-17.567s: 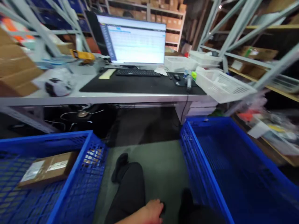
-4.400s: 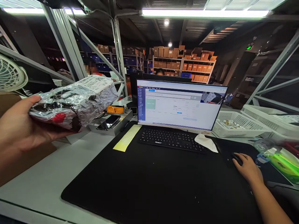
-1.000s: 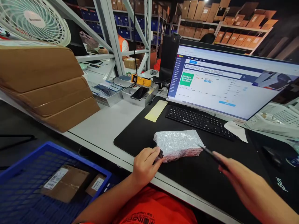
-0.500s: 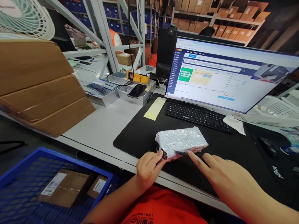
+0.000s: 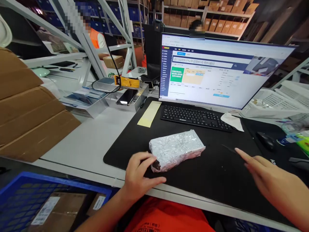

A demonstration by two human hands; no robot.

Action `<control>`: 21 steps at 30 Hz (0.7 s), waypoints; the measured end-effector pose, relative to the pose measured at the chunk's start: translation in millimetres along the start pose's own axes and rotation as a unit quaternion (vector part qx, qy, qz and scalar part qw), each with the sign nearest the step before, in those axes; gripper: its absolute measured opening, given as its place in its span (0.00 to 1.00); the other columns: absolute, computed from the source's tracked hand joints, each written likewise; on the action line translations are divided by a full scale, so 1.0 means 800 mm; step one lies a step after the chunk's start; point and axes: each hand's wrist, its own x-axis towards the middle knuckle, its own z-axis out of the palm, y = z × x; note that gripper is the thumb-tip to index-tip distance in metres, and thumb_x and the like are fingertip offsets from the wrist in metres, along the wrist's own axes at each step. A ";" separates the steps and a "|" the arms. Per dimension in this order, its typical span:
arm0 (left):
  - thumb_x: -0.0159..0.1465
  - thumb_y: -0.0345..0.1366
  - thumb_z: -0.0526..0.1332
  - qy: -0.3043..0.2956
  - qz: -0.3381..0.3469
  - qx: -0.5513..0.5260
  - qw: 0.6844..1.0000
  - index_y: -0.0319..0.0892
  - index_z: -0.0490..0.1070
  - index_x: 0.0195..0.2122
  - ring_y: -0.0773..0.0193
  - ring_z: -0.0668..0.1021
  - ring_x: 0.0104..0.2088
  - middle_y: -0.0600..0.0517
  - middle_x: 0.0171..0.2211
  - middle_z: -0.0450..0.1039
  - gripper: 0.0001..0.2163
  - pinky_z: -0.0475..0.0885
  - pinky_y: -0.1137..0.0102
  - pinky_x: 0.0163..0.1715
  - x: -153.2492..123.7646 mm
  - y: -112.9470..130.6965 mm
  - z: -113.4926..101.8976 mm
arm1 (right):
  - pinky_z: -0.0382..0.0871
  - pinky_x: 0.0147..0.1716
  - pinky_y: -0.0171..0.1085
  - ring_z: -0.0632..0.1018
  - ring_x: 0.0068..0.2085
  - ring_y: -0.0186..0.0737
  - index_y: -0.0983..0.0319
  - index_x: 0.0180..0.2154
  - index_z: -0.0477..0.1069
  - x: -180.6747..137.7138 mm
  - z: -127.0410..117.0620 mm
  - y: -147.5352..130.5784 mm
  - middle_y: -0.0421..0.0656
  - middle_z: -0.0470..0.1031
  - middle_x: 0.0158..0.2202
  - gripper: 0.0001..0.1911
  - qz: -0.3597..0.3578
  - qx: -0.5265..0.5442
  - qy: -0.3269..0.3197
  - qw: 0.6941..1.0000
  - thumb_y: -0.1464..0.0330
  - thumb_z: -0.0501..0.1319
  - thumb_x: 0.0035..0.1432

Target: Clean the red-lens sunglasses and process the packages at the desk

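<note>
A package wrapped in shiny, wrinkled whitish plastic [image 5: 177, 148] lies on the black desk mat [image 5: 205, 180], with a dark patch at its near left corner. My left hand [image 5: 140, 172] is at that corner, fingertips at or against the wrap. Its thumb is spread away toward the desk edge, so the hand is open. To the right of the package and apart from it, my right hand [image 5: 267, 174] is closed on a thin dark knife [image 5: 228, 148]. The blade points left past the index fingertip; its handle is hidden in the hand.
Behind the mat's middle stand a keyboard [image 5: 193, 118] and a monitor [image 5: 205, 74]. A mouse [image 5: 265, 140] lies right. Yellow paper [image 5: 149, 114], a phone [image 5: 127, 97] and metal trays are left. A blue crate [image 5: 26, 183] with boxes sits below the desk; folded cardboard [image 5: 36, 122] stands left.
My right hand has drawn the knife away from the package to the right. My left hand has loosened its grip and spread its thumb. The view has shifted slightly right.
</note>
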 end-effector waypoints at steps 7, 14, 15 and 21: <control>0.54 0.41 0.74 -0.210 -0.118 -0.037 0.970 0.46 0.59 0.64 0.43 0.67 0.65 0.38 0.67 0.57 0.38 0.68 0.47 0.62 0.044 -0.003 -0.004 | 0.55 0.21 0.37 0.70 0.21 0.34 0.58 0.66 0.58 0.044 -0.009 -0.087 0.38 0.70 0.30 0.40 -0.159 0.051 0.025 0.986 0.83 0.51 0.52; 0.49 0.43 0.77 -0.110 -0.163 -0.073 0.978 0.45 0.45 0.70 0.44 0.70 0.62 0.38 0.63 0.62 0.53 0.72 0.50 0.60 0.021 0.001 0.017 | 0.52 0.22 0.39 0.72 0.23 0.37 0.62 0.60 0.66 0.089 -0.028 -0.135 0.41 0.72 0.30 0.38 -0.230 0.063 0.020 0.971 0.81 0.54 0.44; 0.48 0.43 0.77 -0.104 -0.157 -0.072 0.979 0.45 0.46 0.70 0.44 0.71 0.62 0.38 0.62 0.62 0.53 0.72 0.49 0.60 0.019 0.002 0.018 | 0.51 0.21 0.39 0.71 0.22 0.37 0.62 0.59 0.67 0.090 -0.032 -0.139 0.40 0.72 0.29 0.38 -0.229 0.060 0.019 0.971 0.81 0.54 0.44; 0.49 0.39 0.77 -0.103 -0.152 -0.078 0.980 0.44 0.53 0.67 0.45 0.71 0.60 0.39 0.60 0.63 0.48 0.72 0.48 0.59 0.015 0.007 0.015 | 0.54 0.18 0.40 0.70 0.20 0.38 0.60 0.58 0.69 0.067 -0.041 -0.115 0.38 0.68 0.25 0.40 -0.169 -0.017 0.021 0.985 0.84 0.54 0.40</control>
